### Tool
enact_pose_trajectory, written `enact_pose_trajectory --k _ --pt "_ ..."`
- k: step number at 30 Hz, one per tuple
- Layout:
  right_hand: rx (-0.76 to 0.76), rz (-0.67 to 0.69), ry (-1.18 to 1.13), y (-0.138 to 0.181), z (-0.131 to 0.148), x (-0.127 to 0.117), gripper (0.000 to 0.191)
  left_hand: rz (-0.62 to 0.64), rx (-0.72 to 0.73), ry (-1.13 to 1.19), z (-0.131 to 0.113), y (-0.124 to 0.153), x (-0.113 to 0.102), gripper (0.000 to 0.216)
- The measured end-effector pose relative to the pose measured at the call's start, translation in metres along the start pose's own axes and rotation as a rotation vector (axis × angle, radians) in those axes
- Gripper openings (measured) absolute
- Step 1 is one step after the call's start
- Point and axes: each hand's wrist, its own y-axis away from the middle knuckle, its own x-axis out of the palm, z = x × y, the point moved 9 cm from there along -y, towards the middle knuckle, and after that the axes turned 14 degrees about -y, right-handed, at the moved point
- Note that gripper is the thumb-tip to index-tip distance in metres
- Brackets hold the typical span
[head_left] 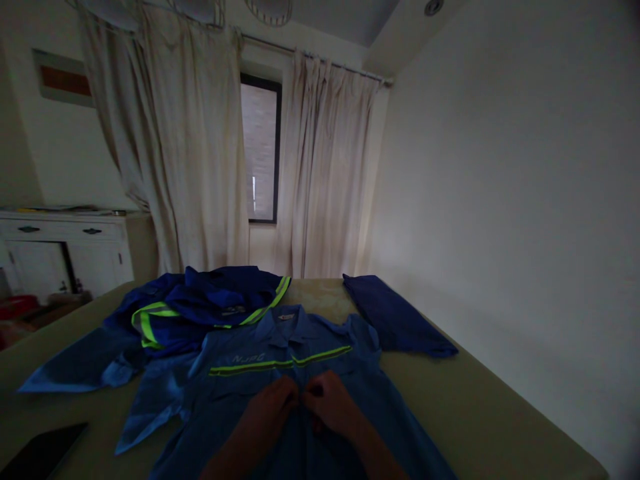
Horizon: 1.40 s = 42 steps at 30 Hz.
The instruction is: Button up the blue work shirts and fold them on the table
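Note:
A blue work shirt [240, 387] lies spread on the table, its collar pointing away from me and a yellow-green stripe across the chest. White letters show on one side above the stripe. Over the front opening, just below the stripe, my left hand [273, 403] pinches the shirt's front edge with bent fingers. Close beside it, almost touching, my right hand [333, 400] is closed on the other side of the same opening. Whether a button is between the fingertips is hidden by the hands and the dim light.
A heap of darker blue clothing [200, 303] with reflective bands lies at the back left of the table [480, 413]. A folded dark blue garment [395, 317] lies at the right. A dark flat device [45, 453] rests at the front left. Curtains [200, 147] hang behind.

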Motion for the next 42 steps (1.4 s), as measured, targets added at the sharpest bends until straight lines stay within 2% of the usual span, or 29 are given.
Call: enact_pose_trajectory --k 4,8,14,20,25,30,35,42 --pt "0.007 0.003 -0.036 -0.002 -0.005 0.001 0.01 -0.009 0.021 -0.017 -0.003 -0.001 -0.003 0.015" --pt "-0.007 -0.028 -0.094 -0.004 -0.008 -0.005 0.02 -0.048 0.016 0.008 0.0 0.0 -0.004 0.013" --pt "0.032 -0.012 -0.173 -0.008 -0.014 -0.007 0.011 -0.043 -0.029 0.006 0.006 -0.001 -0.003 0.011" --pt "0.054 0.016 -0.118 -0.008 -0.019 -0.001 0.018 -0.035 -0.032 -0.01 0.008 -0.002 0.0 0.012" --pt "0.039 -0.056 -0.072 -0.006 -0.015 -0.005 0.014 -0.055 -0.028 -0.002 0.012 -0.002 0.002 0.011" --pt "-0.014 -0.132 0.076 -0.006 -0.012 -0.012 0.016 -0.047 -0.032 -0.014 0.01 -0.002 0.002 0.01" --pt "-0.087 -0.131 0.234 -0.002 0.0 -0.011 0.02 -0.021 -0.052 -0.037 0.006 -0.002 -0.001 0.011" --pt "-0.071 -0.134 0.303 0.001 0.004 -0.009 0.024 -0.032 -0.044 -0.059 0.008 -0.001 0.002 0.016"
